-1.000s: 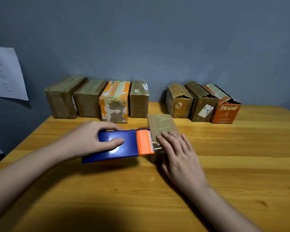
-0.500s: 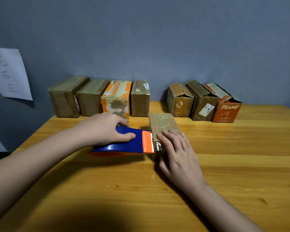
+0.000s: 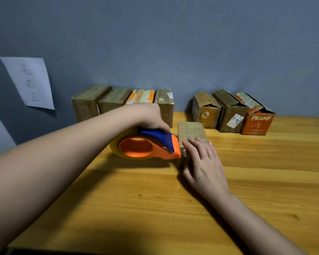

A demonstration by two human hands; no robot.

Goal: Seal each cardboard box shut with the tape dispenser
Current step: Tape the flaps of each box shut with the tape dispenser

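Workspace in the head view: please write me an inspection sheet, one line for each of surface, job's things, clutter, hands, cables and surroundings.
Surface: wooden table, bare in front of the hands.
Job's things: small box near the table's middle; tape dispenser, blue and orange, on its side with its nose against the box's left side; row of four boxes and row of three boxes stand against the wall.
Clutter: nothing seen.
Hands: left hand grips the dispenser from above; right hand lies flat, pressing on the box's near end.
Cables: nothing seen.
Surroundings: grey-blue wall with a paper sheet on it at the left.
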